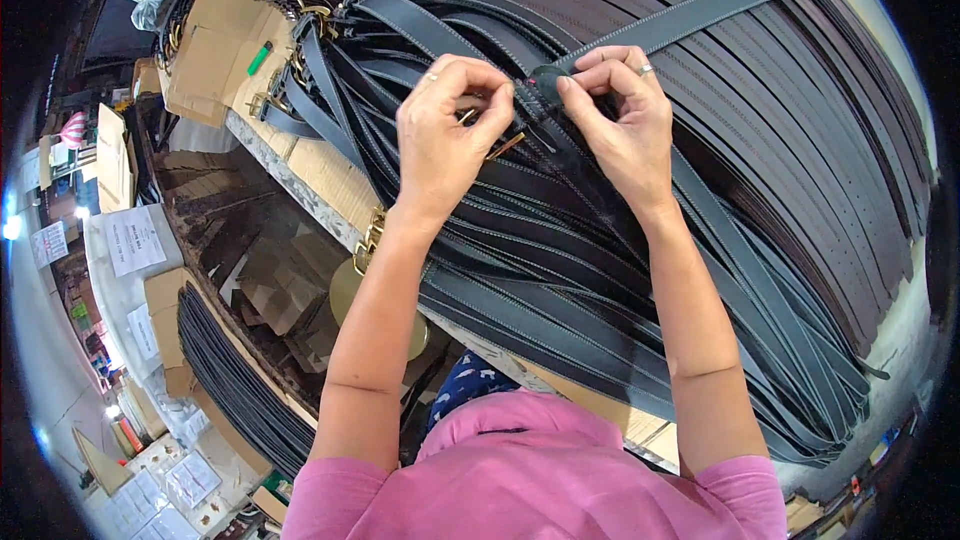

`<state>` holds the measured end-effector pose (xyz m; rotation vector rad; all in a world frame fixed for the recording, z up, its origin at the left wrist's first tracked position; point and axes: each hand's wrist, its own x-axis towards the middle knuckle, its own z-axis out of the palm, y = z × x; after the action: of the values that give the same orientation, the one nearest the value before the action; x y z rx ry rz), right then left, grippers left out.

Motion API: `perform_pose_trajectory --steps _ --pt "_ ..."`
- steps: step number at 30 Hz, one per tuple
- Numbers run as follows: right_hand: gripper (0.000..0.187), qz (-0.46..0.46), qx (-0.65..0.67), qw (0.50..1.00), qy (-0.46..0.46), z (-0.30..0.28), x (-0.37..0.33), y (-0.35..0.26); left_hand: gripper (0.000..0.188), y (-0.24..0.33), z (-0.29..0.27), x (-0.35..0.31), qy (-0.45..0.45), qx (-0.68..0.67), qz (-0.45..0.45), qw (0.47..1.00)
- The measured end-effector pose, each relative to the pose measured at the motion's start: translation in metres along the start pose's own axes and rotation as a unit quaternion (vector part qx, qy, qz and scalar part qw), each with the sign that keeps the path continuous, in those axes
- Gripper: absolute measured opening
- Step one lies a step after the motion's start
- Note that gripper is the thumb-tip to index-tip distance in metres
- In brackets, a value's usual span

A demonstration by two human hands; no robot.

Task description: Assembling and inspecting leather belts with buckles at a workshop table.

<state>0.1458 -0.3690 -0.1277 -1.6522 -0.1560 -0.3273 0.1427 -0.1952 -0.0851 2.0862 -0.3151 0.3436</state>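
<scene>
Pinching black belt (572, 158) in left hand (438, 135), thumb and fingertips together, gold metal piece (506, 147) just below. Clamping small dark piece (546, 78) in right hand (630, 130), just beside left fingertips. Holding both above belt pile (530, 215).

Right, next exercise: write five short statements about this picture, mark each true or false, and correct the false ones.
1. The left hand and right hand are both over a pile of dark belts. True.
2. Only the left hand wears a ring. False: each hand wears a ring.
3. A green stick-like item lies on cardboard. True.
4. The person's shirt is yellow. False: the shirt is pink.
5. The buckles near the left forearm are gold-coloured. True.
</scene>
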Motion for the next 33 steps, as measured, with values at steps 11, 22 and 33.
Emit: perform_pose_trajectory --steps 11,22,33 --pt "0.010 0.068 0.186 0.979 -0.048 -0.021 -0.004 0.008 0.014 0.025 -0.018 0.015 -0.206 0.218 0.146 0.943" --pt "0.011 -0.071 0.035 0.996 -0.043 -0.020 -0.006 0.012 0.012 0.011 -0.007 0.011 -0.181 0.270 0.226 0.918" --pt "0.012 -0.065 -0.013 0.997 -0.050 -0.017 -0.010 0.005 0.019 -0.004 -0.005 0.000 -0.096 0.211 0.256 0.939"
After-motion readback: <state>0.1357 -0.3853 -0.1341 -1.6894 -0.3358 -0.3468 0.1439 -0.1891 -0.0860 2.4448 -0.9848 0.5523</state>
